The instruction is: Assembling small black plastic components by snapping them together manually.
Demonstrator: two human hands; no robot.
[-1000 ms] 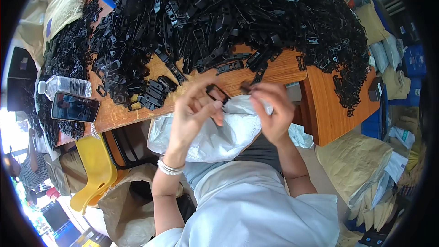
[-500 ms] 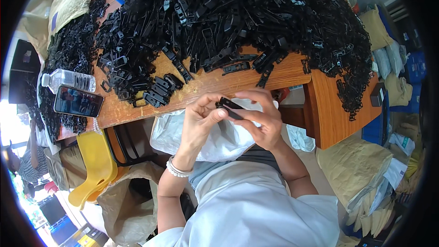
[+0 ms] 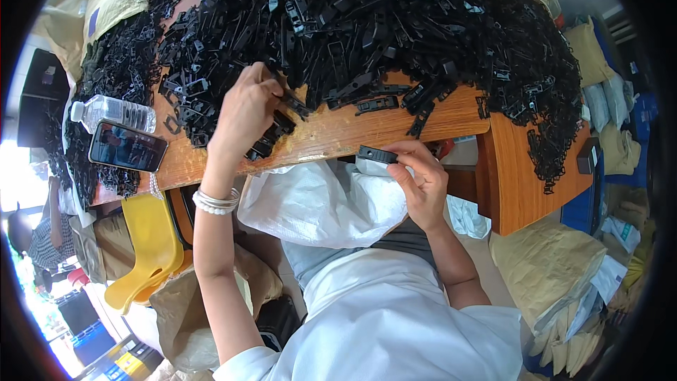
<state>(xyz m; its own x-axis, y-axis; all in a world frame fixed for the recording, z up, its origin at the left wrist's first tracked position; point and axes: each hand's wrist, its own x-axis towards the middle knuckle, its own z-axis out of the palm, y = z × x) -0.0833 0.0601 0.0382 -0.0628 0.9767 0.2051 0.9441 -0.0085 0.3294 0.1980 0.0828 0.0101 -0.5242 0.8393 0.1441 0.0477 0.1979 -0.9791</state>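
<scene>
Right hand (image 3: 425, 187): thumb and fingertips brought together in a pinch, closed on one end of a single black part (image 3: 376, 154); the part is slender and oblong, with a small round opening in its visible side. Position of part to grip: only its right-hand end sits between the digits, the greater length projecting free toward the person's left, nearly level with a slight downward tilt to the right. Seen from above, it overlaps the front edge of the wooden table (image 3: 331, 144), above the white bag (image 3: 317, 208) over the lap; clearance from the edge, cannot tell. Left hand (image 3: 243, 114): well apart from the right, back of hand uppermost, fingers bent down at the near margin of a large heap of black parts (image 3: 338, 28); fingertips partly hidden, so cannot tell how far they are parted or whether anything is held. Beside those fingers, one long black piece (image 3: 296, 106), slanting; below the palm side, a cluster of short black pieces (image 3: 266, 141). Left wrist: white beaded bracelet (image 3: 215, 202). Table, left end: clear plastic bottle (image 3: 120, 113), lying on its side; phone (image 3: 128, 146), screen lit, just beside it
</scene>
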